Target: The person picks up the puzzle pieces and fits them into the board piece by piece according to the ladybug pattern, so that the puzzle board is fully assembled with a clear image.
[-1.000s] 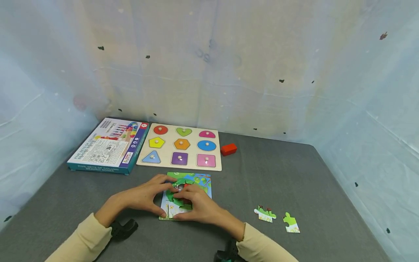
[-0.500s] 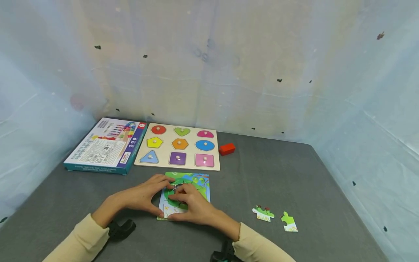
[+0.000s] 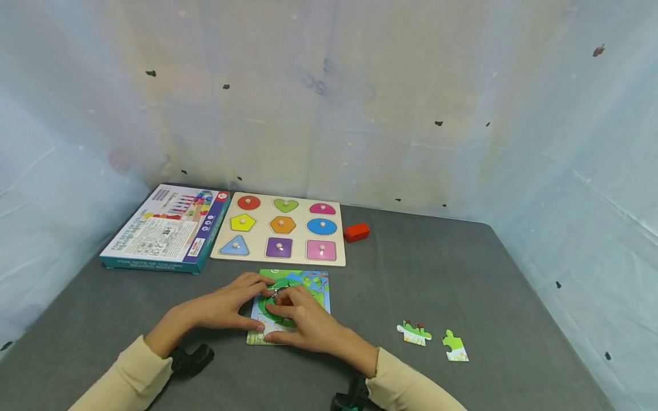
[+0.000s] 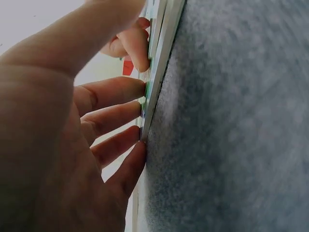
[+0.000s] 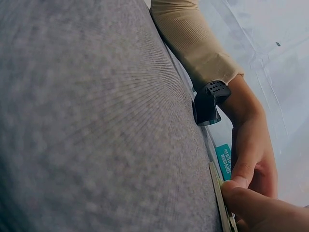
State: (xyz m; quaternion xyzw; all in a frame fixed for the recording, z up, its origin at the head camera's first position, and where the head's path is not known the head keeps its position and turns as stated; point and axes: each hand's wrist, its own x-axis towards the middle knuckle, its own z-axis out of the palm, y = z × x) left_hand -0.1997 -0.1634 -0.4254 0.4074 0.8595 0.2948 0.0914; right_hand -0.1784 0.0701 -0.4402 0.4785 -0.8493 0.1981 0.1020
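Note:
A picture jigsaw puzzle [image 3: 317, 281] in a thin tray lies in front of me, with green leaves and blue sky on it. My left hand [image 3: 226, 305] rests on its left side, fingers fairly straight and thumb near the lower left corner; the left wrist view shows fingertips [image 4: 137, 87] touching the edge. Over the puzzle's lower left, my right hand [image 3: 311, 324] has curled fingers and seems to grip a pale puzzle piece [image 3: 278, 327] by its sides. That hand hides the middle of the picture. Two loose pieces, one wide [image 3: 414, 334] and one corner-shaped [image 3: 455, 347], lie to the right.
Behind the puzzle lies a wooden shape board [image 3: 257, 242] with knobbed colored shapes. A flat teal-edged box [image 3: 159, 231] stands left of it, and a red block [image 3: 357, 232] at its right. Plastic sheeting [image 3: 329, 114] surrounds the grey table [image 3: 401, 274].
The pale piece at the lower left has shifted up from the tray's bottom border, uncovering the grassy strip. My left thumb has moved slightly up and right; my right fingers have drawn in more.

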